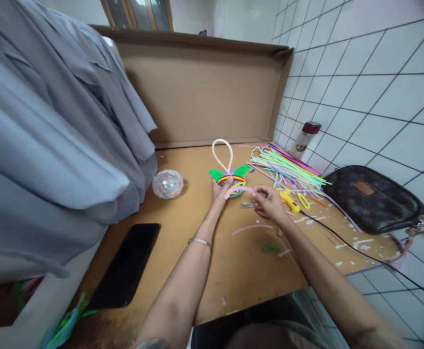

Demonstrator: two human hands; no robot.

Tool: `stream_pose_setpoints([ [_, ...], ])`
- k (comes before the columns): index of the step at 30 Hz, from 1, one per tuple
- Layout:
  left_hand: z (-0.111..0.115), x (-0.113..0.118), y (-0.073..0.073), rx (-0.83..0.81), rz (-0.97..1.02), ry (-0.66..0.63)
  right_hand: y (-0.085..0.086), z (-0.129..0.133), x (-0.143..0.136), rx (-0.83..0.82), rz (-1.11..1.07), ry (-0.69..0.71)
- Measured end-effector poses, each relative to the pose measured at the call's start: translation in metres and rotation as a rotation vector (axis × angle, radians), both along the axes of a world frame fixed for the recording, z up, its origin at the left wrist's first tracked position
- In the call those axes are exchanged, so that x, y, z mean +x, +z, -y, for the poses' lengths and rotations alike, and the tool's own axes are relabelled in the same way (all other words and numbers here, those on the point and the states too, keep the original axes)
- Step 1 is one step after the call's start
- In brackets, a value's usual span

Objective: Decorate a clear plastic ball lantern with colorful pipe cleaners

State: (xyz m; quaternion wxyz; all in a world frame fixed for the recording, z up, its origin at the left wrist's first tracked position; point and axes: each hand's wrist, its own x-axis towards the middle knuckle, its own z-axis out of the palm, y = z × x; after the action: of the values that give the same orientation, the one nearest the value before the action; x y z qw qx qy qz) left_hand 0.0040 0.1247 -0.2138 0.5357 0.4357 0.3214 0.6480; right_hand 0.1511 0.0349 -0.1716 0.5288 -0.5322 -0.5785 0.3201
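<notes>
My left hand is closed around a colourful pipe-cleaner ornament, with red, yellow and blue bands and green leaf shapes on both sides. A white loop rises from its top. Across its front runs a pink wavy pipe cleaner, whose right end is pinched by my right hand. Whether the pink piece is fixed to the ornament, I cannot tell. Just below lie scissors, partly hidden by my right hand. To the right is a yellow glue gun.
Behind the glue gun lies a pile of pipe cleaners, near a red-capped bottle and a dark bag. A clear ball and a black phone are at left. Grey cloth hangs there; a cardboard panel stands behind.
</notes>
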Motion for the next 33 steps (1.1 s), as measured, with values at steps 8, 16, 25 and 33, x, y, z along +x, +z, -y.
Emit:
stream_pose_setpoints([
  [8,-0.002,0.002,-0.005,0.019,-0.072,0.083,0.005,-0.048,-0.009,0.167,-0.127,-0.095],
  [16,-0.008,0.005,-0.008,0.021,-0.075,0.152,-0.008,-0.058,-0.003,0.227,0.024,-0.164],
  [25,-0.005,-0.001,-0.008,0.086,-0.304,0.351,-0.014,-0.063,-0.003,0.241,0.011,-0.128],
  [33,-0.001,0.002,-0.01,0.101,-0.171,0.378,-0.018,-0.07,0.005,0.198,-0.101,-0.097],
])
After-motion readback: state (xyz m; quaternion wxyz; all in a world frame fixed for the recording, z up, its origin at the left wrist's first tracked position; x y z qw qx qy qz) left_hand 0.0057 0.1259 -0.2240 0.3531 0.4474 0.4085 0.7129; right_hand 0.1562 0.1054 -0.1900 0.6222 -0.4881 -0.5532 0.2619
